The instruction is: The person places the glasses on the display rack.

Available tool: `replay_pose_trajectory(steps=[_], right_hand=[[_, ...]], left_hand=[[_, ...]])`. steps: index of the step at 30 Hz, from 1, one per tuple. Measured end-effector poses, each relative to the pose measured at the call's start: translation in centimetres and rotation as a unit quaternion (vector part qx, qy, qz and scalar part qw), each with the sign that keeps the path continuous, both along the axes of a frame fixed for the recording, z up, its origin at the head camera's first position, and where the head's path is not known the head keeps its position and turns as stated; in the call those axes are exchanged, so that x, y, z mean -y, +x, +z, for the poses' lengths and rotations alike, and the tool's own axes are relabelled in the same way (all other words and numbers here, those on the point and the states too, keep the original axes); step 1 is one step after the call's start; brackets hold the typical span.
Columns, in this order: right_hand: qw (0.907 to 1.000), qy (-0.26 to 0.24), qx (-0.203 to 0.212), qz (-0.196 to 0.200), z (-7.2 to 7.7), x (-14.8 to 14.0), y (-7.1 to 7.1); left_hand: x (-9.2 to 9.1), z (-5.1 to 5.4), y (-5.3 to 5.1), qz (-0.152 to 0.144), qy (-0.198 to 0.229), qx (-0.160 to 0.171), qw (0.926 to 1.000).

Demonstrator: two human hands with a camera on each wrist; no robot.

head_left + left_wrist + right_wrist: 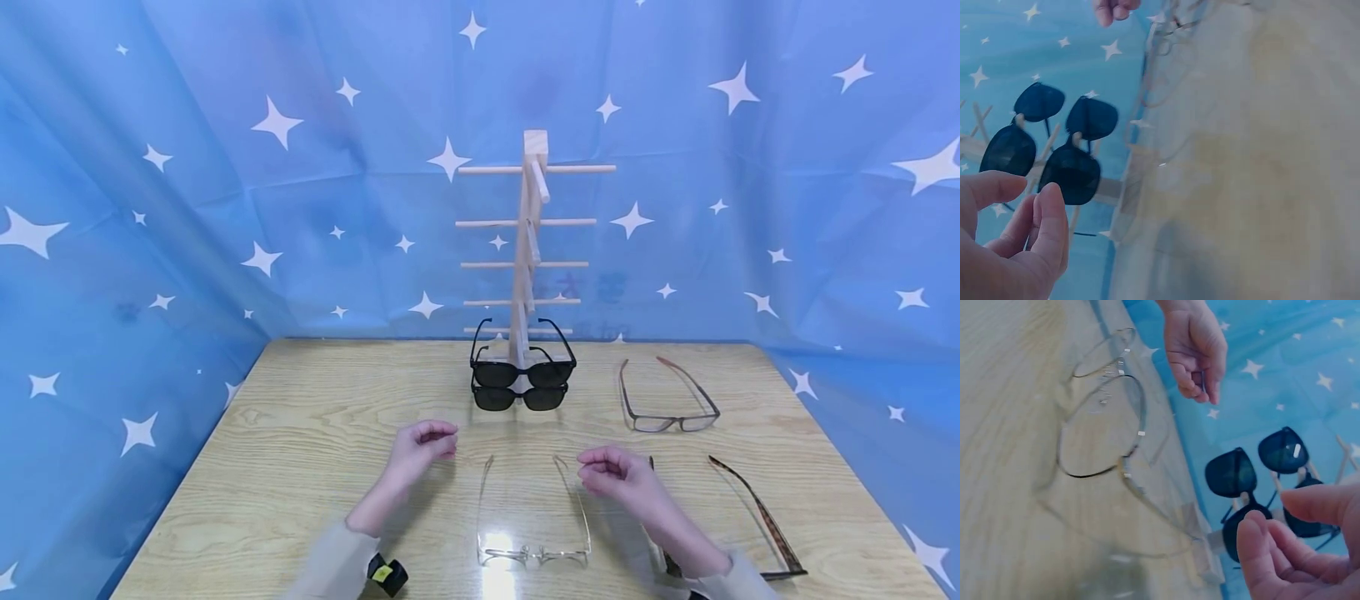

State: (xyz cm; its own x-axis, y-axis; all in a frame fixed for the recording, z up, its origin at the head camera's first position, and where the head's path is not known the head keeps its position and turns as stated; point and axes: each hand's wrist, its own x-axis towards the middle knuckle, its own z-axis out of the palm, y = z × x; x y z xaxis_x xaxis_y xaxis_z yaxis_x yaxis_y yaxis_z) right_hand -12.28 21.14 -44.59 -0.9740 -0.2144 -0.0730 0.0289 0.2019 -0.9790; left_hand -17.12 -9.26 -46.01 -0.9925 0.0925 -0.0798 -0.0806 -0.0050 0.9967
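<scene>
My left hand (423,446) hovers over the table with its fingers loosely curled and nothing in them. Across from it, my right hand (618,479) hangs the same way, also holding nothing. Between and below the hands lie thin clear-lensed metal glasses (525,554), unfolded, temples pointing away from me. Beyond them, two pairs of black sunglasses, an upper pair (551,374) and a lower pair (495,400), sit one above the other on a wooden display rack (536,146). In the left wrist view the fingertips (1052,194) overlap the sunglasses (1079,172) only visually.
Higher pegs (577,169) of the rack carry nothing. Brown-templed glasses (700,423) lie at the right; tortoiseshell-templed glasses (776,533) lie nearer, partly hidden by my right forearm. A blue star-patterned curtain (360,275) hangs behind the wooden table (322,392).
</scene>
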Motion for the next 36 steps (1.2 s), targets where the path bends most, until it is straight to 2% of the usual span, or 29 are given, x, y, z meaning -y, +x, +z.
replay_pose_trajectory(steps=[4,8,12,16,23,31,36], right_hand=[[0.9995,0.030,0.001,-0.004,-0.5,0.1,0.7],[0.9980,0.061,-0.004,-0.016,-1.0,0.5,1.1],[0.9961,0.083,-0.007,-0.030,-1.5,0.6,1.4],[0.9952,0.093,-0.015,-0.027,-1.9,0.6,1.6],[0.9937,0.108,-0.018,-0.020,-2.3,0.6,1.7],[0.9913,0.130,-0.023,0.003,-2.7,0.4,1.8],[0.9913,0.127,-0.024,0.021,-2.8,0.5,1.8]], left_hand=[[0.0,-0.9,0.9,-0.021,-0.014,-0.006,0.9997],[0.3,-2.3,1.6,-0.055,-0.038,-0.024,0.9975],[0.1,-2.7,2.4,-0.092,-0.059,-0.036,0.9933],[-0.1,-2.9,3.1,-0.117,-0.090,-0.045,0.9880],[-0.7,-3.3,3.8,-0.140,-0.126,-0.045,0.9811],[-0.8,-4.0,4.1,-0.146,-0.111,-0.027,0.9827],[-0.9,-4.1,4.2,-0.146,-0.104,-0.017,0.9837]])
